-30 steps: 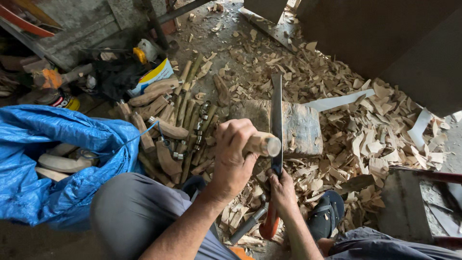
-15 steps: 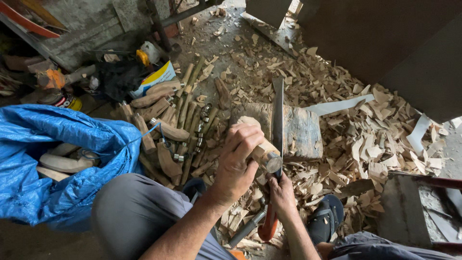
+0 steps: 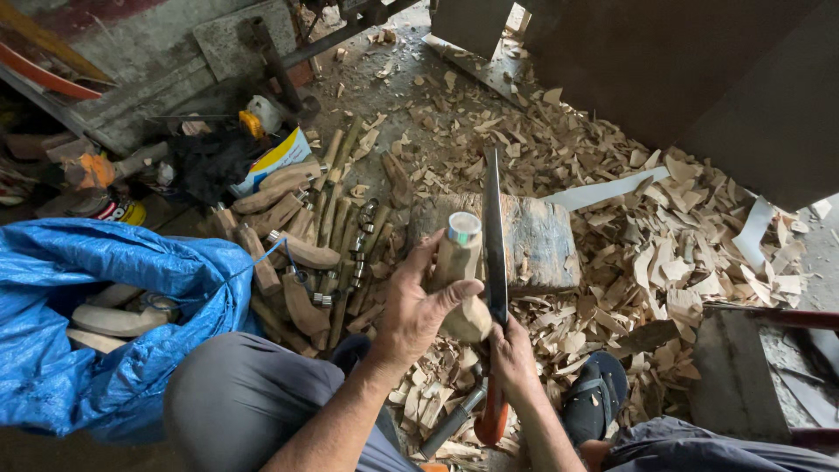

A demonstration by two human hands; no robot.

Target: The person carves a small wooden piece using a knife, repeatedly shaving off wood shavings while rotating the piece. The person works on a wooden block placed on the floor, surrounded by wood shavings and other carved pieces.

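Gripping a pale carved wooden handle (image 3: 459, 275), the left hand (image 3: 415, 310) is curled round its lower half, thumb lying across the front and fingers wrapped behind, so the piece stands nearly upright with its metal-ringed end (image 3: 463, 229) pointing up and away. The right hand (image 3: 514, 358) is closed tight on the orange grip (image 3: 495, 418) of a long dark blade (image 3: 492, 236), which runs up and away from the person, its flat passing just beside the wooden handle on the right; whether blade and wood touch cannot be told. Both sit above a worn wooden chopping block (image 3: 533, 240) that stands among a thick spread of wood chips (image 3: 664, 253) on the floor.

To the left of the hands lies a heap of similar carved handles (image 3: 301, 236), some with metal rings at their ends. Further left, a crumpled blue tarp bag (image 3: 105, 306) holds more pale pieces. A grey-trousered knee (image 3: 236, 398) fills the lower middle, and a dark sandal (image 3: 599, 406) rests on the chips at lower right, near a metal frame (image 3: 769, 367).
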